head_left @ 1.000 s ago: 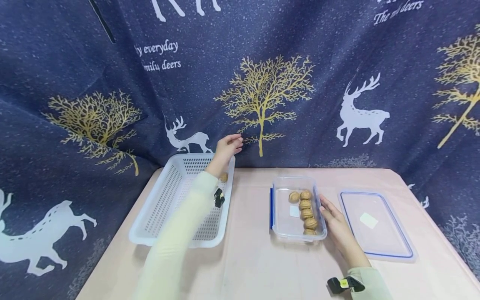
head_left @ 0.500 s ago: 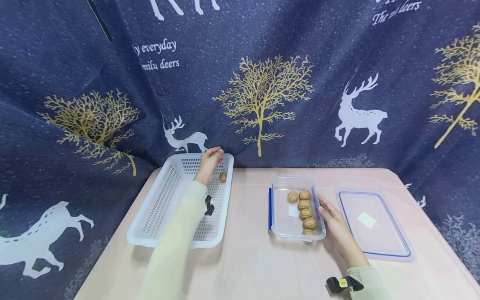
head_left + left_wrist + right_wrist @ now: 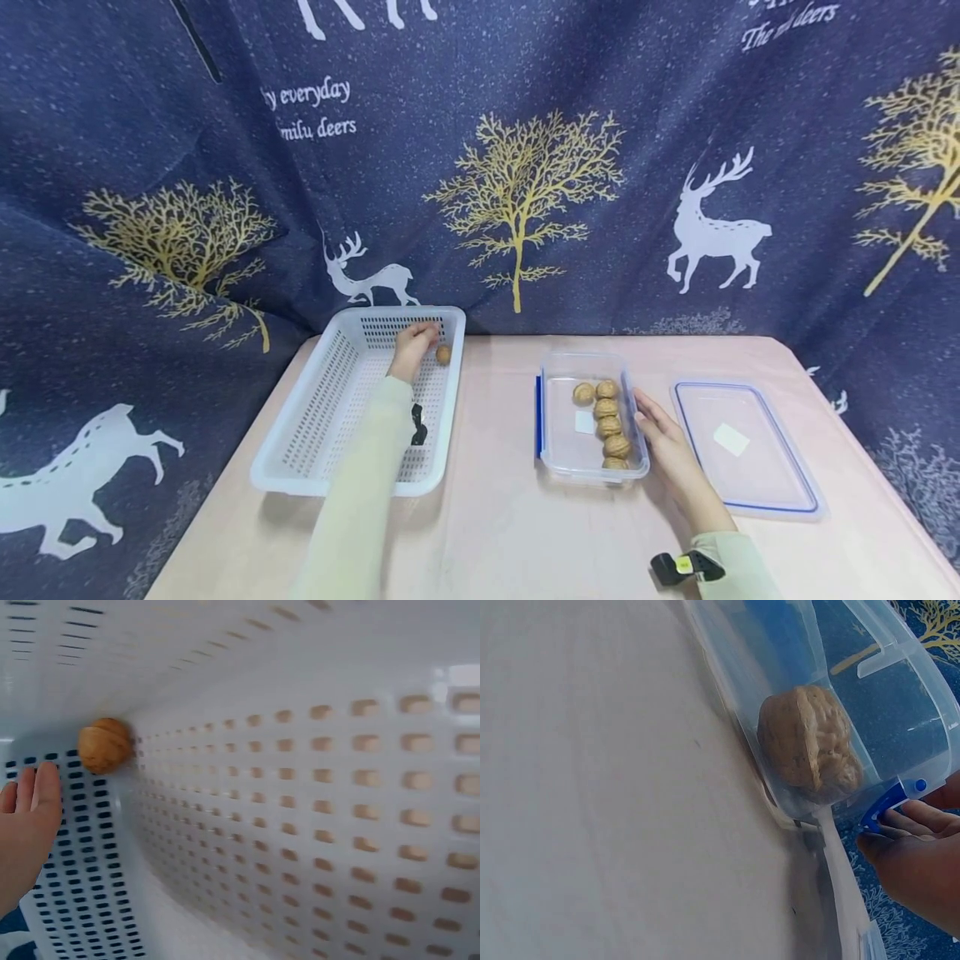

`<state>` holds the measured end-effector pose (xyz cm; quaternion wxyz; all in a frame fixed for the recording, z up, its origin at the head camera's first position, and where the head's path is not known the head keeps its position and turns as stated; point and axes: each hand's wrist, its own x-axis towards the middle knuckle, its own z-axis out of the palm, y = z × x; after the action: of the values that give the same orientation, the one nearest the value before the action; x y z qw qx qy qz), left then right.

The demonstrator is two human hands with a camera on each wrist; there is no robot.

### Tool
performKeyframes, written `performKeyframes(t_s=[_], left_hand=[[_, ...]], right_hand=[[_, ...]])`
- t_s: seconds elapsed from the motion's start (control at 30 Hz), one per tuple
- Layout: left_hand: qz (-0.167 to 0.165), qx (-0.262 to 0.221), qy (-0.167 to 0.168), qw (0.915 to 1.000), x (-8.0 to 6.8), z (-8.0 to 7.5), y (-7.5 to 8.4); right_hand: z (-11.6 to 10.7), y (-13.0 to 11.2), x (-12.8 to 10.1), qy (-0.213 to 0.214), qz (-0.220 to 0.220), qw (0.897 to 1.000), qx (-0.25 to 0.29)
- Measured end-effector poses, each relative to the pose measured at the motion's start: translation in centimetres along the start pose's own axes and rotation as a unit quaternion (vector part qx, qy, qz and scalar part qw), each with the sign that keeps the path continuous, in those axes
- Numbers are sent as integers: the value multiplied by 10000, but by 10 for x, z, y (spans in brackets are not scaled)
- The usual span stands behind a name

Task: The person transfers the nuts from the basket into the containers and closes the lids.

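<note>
In the head view my left hand (image 3: 414, 343) is down inside the white perforated basket (image 3: 307, 408), at its far right corner. Its fingertips (image 3: 34, 796) lie just short of a single walnut (image 3: 443, 355) and hold nothing. The left wrist view shows that walnut (image 3: 105, 745) lying against the basket wall (image 3: 315, 810). My right hand (image 3: 663, 437) rests open against the right side of a clear plastic container (image 3: 592, 360), which holds several walnuts (image 3: 609, 427) in a row. In the right wrist view one walnut (image 3: 810, 746) shows through the container's wall, with my fingers (image 3: 915, 851) by its blue clip (image 3: 881, 806).
The container's clear lid (image 3: 742, 446) with a blue seal lies flat to the right of my right hand. Everything stands on a pale pink table (image 3: 495, 517). A dark blue curtain (image 3: 525, 167) with deer and trees hangs close behind the table.
My left hand has dropped from the curtain above the basket's far rim down into the basket, close to the walnut. The right hand has stayed by the container.
</note>
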<state>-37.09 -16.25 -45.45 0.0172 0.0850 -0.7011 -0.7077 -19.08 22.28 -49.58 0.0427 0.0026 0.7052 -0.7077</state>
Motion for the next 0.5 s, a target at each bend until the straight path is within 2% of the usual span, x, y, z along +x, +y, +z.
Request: performKeyframes(t_s=[0.17,0.4,0.5], left_hand=[[-61,356,37,9993,0,-3,-12],[-158,342,78,9993,2,-5,-21],[-183,580,125,9981,3,-4,-24]], right_hand=[[0,0,0,26,-1,10000,-5],[-1,2,2,30,-30,10000,-49],[-1,2,2,46,10,9999,-91]])
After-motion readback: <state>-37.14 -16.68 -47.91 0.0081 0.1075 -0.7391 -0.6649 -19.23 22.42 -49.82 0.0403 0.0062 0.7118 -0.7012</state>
